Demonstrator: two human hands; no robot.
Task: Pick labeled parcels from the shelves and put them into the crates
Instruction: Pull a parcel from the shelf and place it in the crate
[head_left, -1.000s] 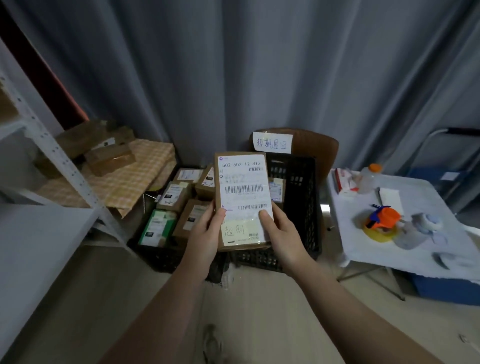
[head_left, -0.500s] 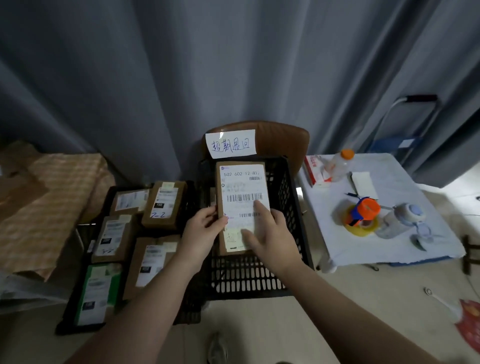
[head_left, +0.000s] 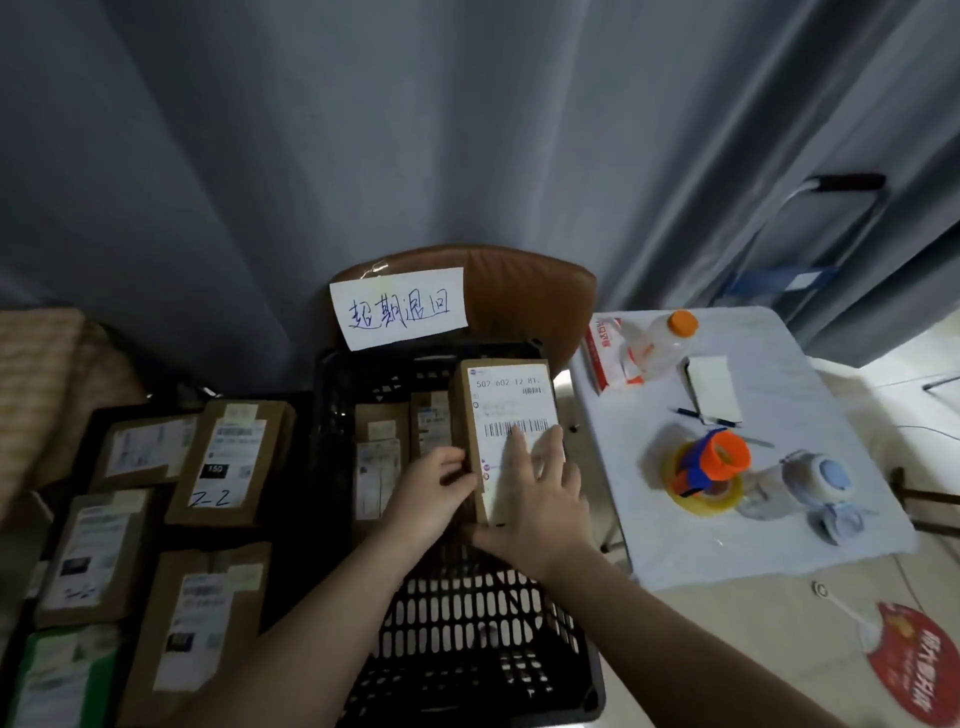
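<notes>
The parcel (head_left: 511, 395), a flat rectangular carton of brown board faced with a smooth white barcode label, was held over the open top of the black crate (head_left: 467, 649), toward its right wall; whether its far end rested on anything could not be told. It was pinched along its left edge by the curled fingers of the left hand (head_left: 431, 493), while the right hand (head_left: 545, 504) was laid flat on the label with straight fingers, its thumb stretched along the near end. The step in hand was judged to be the lowering of the carton into the crate. This would be done best if the box were kept level and guided down into the free space beside the right wall, with the flat hand lifted only once the base was borne from below. Little friction was to be expected from the glossy label, so the edge pinch should carry the load. Just left of the grip, smaller labelled cartons (head_left: 376, 467) lay inside the rigid, slotted plastic lattice. Beyond the grip, a handwritten paper sign (head_left: 400, 312) was fixed to a brown padded chair back (head_left: 535, 296). Further left lay larger cartons (head_left: 223, 457); to the right stood a cloth-covered table (head_left: 779, 530).
</notes>
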